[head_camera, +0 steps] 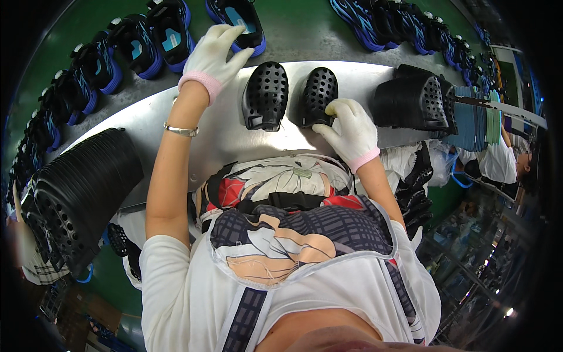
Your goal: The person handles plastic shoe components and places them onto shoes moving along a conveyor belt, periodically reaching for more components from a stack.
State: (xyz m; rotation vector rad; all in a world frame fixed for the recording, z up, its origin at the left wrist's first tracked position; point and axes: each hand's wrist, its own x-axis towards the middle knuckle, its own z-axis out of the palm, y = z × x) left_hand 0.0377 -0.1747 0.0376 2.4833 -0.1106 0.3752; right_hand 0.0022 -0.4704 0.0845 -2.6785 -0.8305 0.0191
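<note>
Two black perforated plastic shoe inserts lie before me on the metal table [206,141]: a left one [266,94] and a right one [323,88]. My right hand [349,130], in a white glove with a pink cuff, has its thumb and fingers around the near end of the right insert. Likewise gloved, my left hand [215,55] reaches over the far edge of the table with thumb and fingers apart. Its fingertips are beside a black and blue sports shoe [246,31] on the green surface; whether they touch it is unclear.
A row of similar shoes [134,48] curves along the left, another row [400,26] along the right. Nested black inserts [92,163] stand at the table's left end; more [404,103] lie at the right beside blue-green sheets [470,119]. A person [499,160] is at far right.
</note>
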